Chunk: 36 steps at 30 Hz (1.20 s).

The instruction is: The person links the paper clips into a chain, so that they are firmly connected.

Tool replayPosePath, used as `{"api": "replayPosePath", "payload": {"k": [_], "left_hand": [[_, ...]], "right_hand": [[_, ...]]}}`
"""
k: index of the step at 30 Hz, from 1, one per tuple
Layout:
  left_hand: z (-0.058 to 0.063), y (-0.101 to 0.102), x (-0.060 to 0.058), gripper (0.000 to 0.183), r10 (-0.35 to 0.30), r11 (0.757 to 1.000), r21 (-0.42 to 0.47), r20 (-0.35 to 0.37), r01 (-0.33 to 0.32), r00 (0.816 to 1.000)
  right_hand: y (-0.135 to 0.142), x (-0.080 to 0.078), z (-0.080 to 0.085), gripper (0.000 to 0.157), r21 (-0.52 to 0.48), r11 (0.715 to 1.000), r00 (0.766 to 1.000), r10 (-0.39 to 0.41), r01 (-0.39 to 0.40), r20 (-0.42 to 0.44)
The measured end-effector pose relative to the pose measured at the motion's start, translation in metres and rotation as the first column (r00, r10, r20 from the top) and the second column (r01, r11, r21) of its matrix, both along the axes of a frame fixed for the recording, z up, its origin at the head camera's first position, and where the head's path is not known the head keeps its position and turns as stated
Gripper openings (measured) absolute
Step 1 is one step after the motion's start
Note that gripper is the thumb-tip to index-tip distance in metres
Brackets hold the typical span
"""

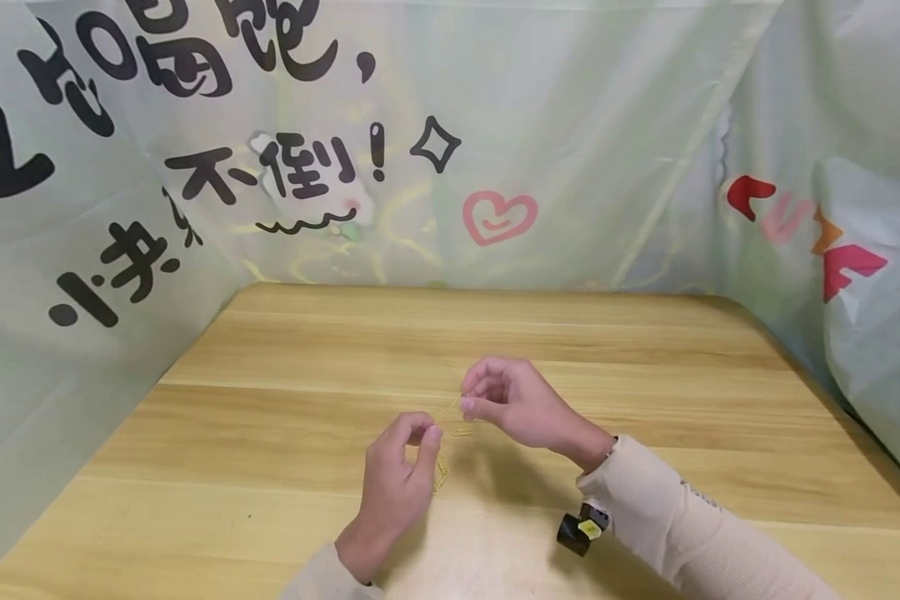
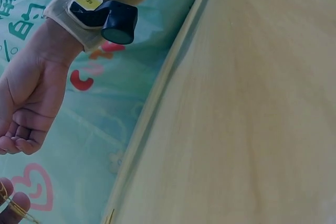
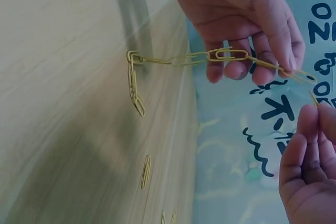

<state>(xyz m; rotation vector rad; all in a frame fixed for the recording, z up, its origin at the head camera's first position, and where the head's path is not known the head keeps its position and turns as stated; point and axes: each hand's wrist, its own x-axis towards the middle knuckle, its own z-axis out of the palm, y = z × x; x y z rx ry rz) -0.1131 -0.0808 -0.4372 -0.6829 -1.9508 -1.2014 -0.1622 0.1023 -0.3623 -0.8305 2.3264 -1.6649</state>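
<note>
A chain of linked gold paper clips [image 3: 228, 58] is pinched at one end by my left hand [image 1: 399, 479]. Its links run along under that hand's fingers in the right wrist view, and the far end [image 1: 440, 476] hangs down close over the table. My right hand [image 1: 528, 408] pinches a single paper clip [image 3: 314, 98] between thumb and fingertips. That clip's tip stands just beside the held end link [image 3: 307, 77] of the chain. In the left wrist view only fingertips [image 2: 20, 202] of my left hand show, with gold wire across them.
A loose gold paper clip [image 3: 146, 171] lies on the wooden table [image 1: 285, 350], with more clips [image 3: 174, 216] at that view's lower edge. Printed cloth [image 1: 570, 150] surrounds the table at the back and sides. A black camera [image 1: 583, 529] is strapped at my right sleeve.
</note>
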Motion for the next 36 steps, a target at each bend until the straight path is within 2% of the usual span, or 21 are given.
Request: {"api": "replayPosePath", "payload": {"k": [9, 19, 28, 32, 36], "left_hand": [[-0.0006, 0.0001, -0.0002, 0.003, -0.009, 1.0, -0.002, -0.025, 0.009, 1.0], [0.0012, 0.0009, 0.0006, 0.011, -0.014, 1.0, 0.005, -0.029, 0.014, 0.999], [0.0023, -0.0004, 0.0006, 0.009, -0.012, 1.0, -0.003, -0.009, 0.012, 1.0], [0.0016, -0.0009, 0.0007, 0.002, -0.007, 1.0, -0.007, -0.009, 0.007, 1.0], [0.0015, -0.0008, -0.0002, 0.002, -0.003, 1.0, -0.01, -0.018, 0.003, 1.0]], "right_hand": [[-0.0038, 0.0004, 0.0024, 0.01, 0.006, 1.0, 1.0, 0.009, -0.009, 0.008], [-0.0068, 0.0019, 0.002, 0.011, 0.019, 0.996, 0.996, 0.083, -0.083, -0.02], [-0.0071, 0.0016, 0.0045, 0.012, 0.02, 0.998, 0.999, 0.052, -0.052, 0.008], [-0.0083, 0.0018, 0.0029, 0.01, 0.0, 0.995, 0.995, 0.096, -0.096, 0.016], [-0.0088, 0.0021, 0.0017, 0.01, -0.011, 0.99, 0.99, 0.143, -0.143, 0.011]]}}
